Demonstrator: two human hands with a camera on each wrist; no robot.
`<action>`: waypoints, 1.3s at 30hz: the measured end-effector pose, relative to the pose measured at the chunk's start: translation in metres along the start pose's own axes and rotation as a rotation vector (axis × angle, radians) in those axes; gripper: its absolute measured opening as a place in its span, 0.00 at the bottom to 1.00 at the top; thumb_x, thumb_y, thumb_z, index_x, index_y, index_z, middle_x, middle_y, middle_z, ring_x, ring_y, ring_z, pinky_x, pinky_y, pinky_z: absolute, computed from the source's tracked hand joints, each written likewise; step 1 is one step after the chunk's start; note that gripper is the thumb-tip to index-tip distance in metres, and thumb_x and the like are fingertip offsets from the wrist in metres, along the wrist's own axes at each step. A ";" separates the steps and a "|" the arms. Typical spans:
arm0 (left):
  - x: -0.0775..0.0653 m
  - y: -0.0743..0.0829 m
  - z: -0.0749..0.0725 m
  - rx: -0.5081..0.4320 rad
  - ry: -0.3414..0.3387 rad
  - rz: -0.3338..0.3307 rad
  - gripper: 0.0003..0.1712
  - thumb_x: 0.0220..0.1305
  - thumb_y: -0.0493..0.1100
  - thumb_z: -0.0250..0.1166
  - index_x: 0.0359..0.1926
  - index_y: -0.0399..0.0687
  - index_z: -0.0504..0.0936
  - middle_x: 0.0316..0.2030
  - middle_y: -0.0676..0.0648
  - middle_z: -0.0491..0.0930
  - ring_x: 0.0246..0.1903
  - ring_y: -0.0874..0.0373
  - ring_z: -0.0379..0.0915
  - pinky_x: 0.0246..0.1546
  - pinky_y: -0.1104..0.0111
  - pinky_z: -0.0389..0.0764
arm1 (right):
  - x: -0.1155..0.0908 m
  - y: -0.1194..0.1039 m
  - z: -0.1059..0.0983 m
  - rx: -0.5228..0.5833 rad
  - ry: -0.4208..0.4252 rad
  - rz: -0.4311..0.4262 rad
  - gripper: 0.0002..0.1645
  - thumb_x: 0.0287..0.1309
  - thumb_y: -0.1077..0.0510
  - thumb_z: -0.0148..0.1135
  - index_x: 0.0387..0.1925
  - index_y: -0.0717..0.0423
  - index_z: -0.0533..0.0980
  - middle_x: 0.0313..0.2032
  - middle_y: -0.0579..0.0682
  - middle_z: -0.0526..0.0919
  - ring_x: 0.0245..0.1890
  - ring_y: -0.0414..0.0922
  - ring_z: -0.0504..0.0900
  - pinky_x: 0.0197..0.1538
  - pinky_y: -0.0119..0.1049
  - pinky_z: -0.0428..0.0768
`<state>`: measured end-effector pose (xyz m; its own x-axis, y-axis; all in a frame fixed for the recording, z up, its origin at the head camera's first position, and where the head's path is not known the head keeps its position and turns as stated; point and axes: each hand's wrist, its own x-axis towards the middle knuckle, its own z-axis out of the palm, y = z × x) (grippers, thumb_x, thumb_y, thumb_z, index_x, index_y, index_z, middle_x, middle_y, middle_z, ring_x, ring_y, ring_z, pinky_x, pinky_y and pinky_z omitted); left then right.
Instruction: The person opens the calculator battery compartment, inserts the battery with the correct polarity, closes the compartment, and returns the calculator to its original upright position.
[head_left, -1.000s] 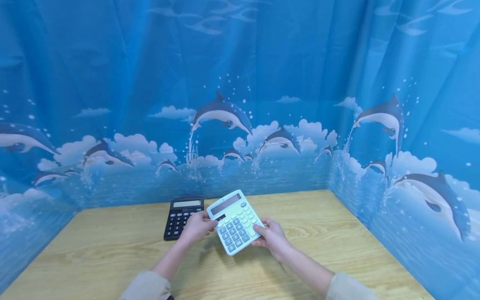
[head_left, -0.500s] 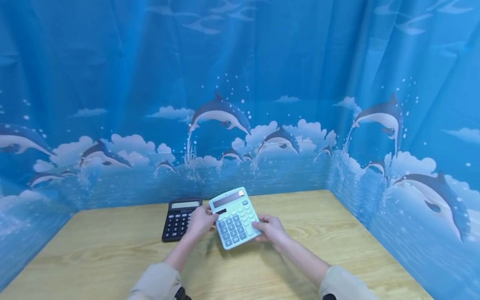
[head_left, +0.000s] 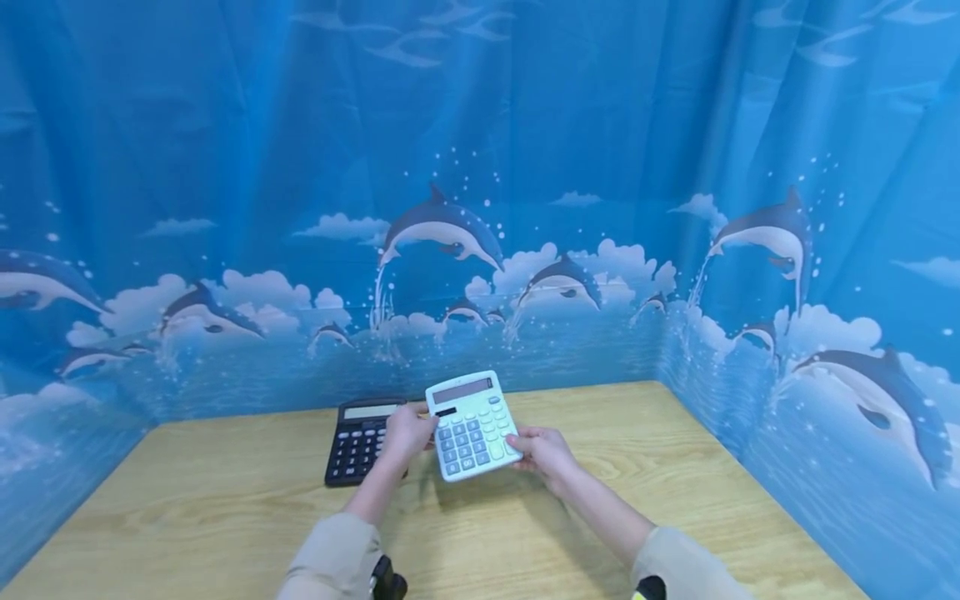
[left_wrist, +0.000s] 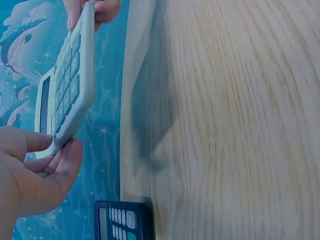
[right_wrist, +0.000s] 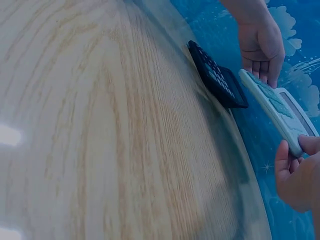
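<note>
A pale mint calculator [head_left: 471, 429] with grey-blue number keys is held in the air above the table, tilted toward the head camera. My left hand [head_left: 407, 432] pinches its left edge, thumb on the front by the small dark solar strip. On the lower right edge, my right hand [head_left: 546, 454] grips it with the thumb on the keys. Both grips show in the left wrist view, where the calculator [left_wrist: 75, 80] appears side-on. A black calculator [head_left: 356, 450] lies on the table behind my left hand, which hides part of its right side.
The wooden table [head_left: 225, 500] reaches back to a blue curtain [head_left: 480, 350] printed with dolphins and clouds, which also runs along the sides. Dark wrist devices sit at both beige sleeves [head_left: 337, 550].
The mint calculator has moved slightly up and turned to stand more upright, with both hands still on it. The left forearm has shifted right. The black calculator stays in place.
</note>
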<state>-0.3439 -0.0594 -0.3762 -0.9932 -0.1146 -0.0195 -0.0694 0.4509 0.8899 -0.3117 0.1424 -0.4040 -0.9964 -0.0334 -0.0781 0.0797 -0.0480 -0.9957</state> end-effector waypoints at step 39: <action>0.010 -0.019 0.020 0.158 0.032 -0.223 0.12 0.46 0.30 0.64 0.35 0.29 0.76 0.26 0.42 0.75 0.27 0.53 0.72 0.25 0.69 0.75 | 0.032 0.004 0.009 -0.623 0.026 -0.019 0.16 0.47 0.64 0.66 0.36 0.73 0.76 0.25 0.53 0.76 0.20 0.43 0.73 0.25 0.34 0.77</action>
<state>-0.3541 -0.0511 -0.4023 -0.9484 -0.2535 -0.1902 -0.3024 0.5439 0.7828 -0.3430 0.1318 -0.4103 -0.9985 -0.0137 -0.0533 0.0373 0.5435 -0.8386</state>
